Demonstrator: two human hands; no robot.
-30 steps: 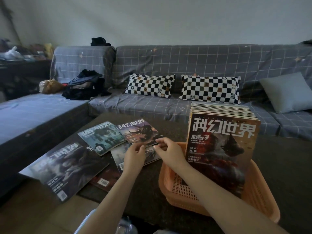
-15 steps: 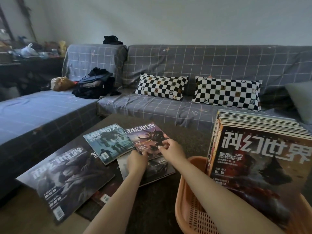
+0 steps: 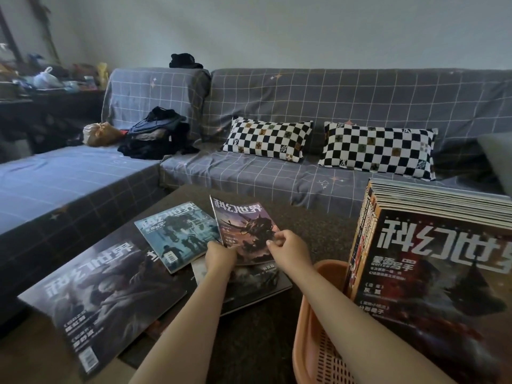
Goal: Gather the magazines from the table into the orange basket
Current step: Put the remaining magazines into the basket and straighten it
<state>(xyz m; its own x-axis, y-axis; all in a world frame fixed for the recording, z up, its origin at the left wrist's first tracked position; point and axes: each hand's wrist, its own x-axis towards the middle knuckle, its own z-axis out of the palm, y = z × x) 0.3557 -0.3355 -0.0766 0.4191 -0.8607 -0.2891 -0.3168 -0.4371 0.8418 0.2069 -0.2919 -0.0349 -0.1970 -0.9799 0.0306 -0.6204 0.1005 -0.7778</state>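
A purple-covered magazine is tilted up off the dark table, held at its lower edge by both hands. My left hand grips its lower left corner and my right hand pinches its lower right edge. Beside it lie a teal magazine, a large grey magazine, and a dark one partly under my left forearm. The orange basket stands at the right with a stack of several upright magazines in it.
A grey checked sofa wraps around the far and left sides of the table, with two chequered cushions and a pile of dark clothes. A cluttered side table stands at the far left.
Both hands have taken hold of the purple magazine and raised its far end off the table. The view has shifted left and closer, pushing the basket toward the right edge.
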